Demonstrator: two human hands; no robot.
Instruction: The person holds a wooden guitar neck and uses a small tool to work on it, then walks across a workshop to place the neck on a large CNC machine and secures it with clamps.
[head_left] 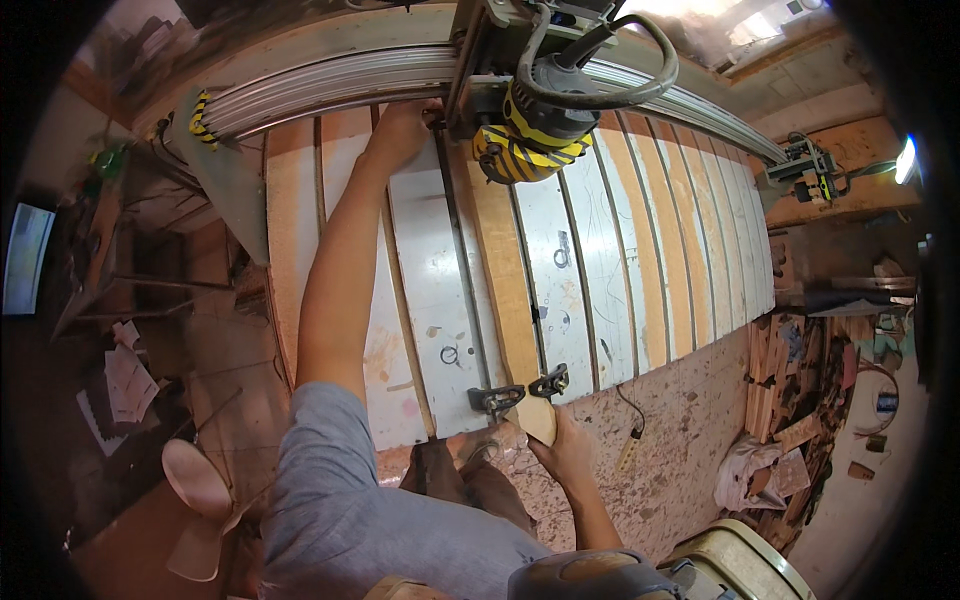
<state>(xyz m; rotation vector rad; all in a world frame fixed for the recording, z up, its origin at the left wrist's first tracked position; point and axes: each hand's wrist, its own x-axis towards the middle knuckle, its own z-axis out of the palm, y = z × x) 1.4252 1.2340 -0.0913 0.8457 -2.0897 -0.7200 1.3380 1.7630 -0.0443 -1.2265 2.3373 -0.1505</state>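
A long, narrow wooden board (509, 290) lies lengthwise across the slotted machine bed (430, 290), its near end jutting past the bed's edge. My right hand (569, 447) is closed around that near end. Two black clamps, one on the left (497, 400) and one on the right (549, 381), sit on either side of the board near this edge. My left arm stretches to the far side, where my left hand (402, 132) is closed by the board's far end, beside a small dark part. What its fingers grip is hidden.
A router spindle (550, 100) with yellow-black striped trim hangs over the bed, just right of my left hand. Its metal gantry rail (340, 85) spans the far side. Stacked wood offcuts (775, 385) lie at right; a white chair (195, 480) stands at lower left.
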